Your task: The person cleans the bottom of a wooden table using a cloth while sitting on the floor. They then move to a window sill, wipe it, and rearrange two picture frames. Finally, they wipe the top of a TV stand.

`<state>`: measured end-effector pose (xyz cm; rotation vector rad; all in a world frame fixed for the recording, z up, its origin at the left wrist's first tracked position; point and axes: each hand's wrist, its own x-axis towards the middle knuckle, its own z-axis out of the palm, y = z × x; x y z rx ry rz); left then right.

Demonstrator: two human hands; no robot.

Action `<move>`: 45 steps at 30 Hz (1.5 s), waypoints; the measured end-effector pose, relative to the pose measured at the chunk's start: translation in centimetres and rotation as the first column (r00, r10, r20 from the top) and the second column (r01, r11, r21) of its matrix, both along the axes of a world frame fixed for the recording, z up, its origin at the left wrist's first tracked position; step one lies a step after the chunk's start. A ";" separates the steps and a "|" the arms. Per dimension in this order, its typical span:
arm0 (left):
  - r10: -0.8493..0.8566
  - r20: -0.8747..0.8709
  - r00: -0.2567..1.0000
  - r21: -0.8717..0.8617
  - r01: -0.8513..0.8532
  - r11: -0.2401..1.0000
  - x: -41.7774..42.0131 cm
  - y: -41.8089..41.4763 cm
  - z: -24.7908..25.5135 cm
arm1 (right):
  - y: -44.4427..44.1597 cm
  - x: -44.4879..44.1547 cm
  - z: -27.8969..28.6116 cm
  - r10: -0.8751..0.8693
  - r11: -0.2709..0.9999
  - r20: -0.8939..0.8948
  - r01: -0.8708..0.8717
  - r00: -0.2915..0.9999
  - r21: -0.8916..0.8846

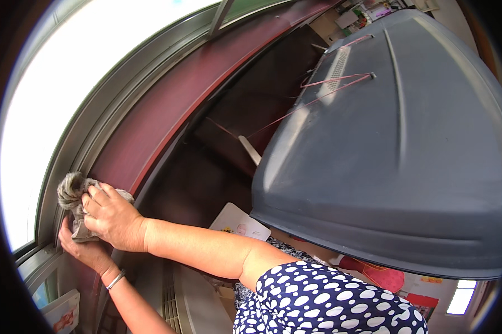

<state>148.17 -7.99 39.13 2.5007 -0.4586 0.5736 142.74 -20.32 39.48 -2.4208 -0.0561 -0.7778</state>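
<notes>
A crumpled, damp-looking grey cloth [84, 234] is bunched up at the inner edge of a metal window frame [104, 89]. My right hand [115, 219] grips it from above, its fingers bent over the folds. Just below, my left hand [84, 252], with a silver bracelet [116, 279] at the wrist, holds the cloth's lower end. Some of the left fingers are hidden behind the fabric. One twisted end of the cloth sticks up beyond my right fingers, against the frame. A dark red sill [159, 112] runs alongside, near my right hand.
To the right is a large dark grey plastic shell [338, 167] with pink string [336, 79] tied to it. A white card with a printed picture [238, 223] lies beneath its near corner. Bright glass [67, 104] fills the left. Another printed panel [65, 313] stands at lower left.
</notes>
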 end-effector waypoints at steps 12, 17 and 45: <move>0.072 0.033 0.997 0.044 -0.073 0.996 1.0 1.2 -1.8 | -18.7 -1.3 0.2 -0.644 0.759 -0.039 0.632 0.764 -0.158; 0.099 0.086 0.991 0.030 -0.102 0.994 1.4 1.8 -2.3 | -9.1 -2.0 1.4 -0.306 0.947 -0.088 0.293 0.948 -0.134; 0.239 0.037 0.970 -0.338 -0.212 0.917 -0.3 -0.8 0.5 | -1.1 0.0 2.7 0.043 0.971 -0.136 -0.073 0.990 -0.227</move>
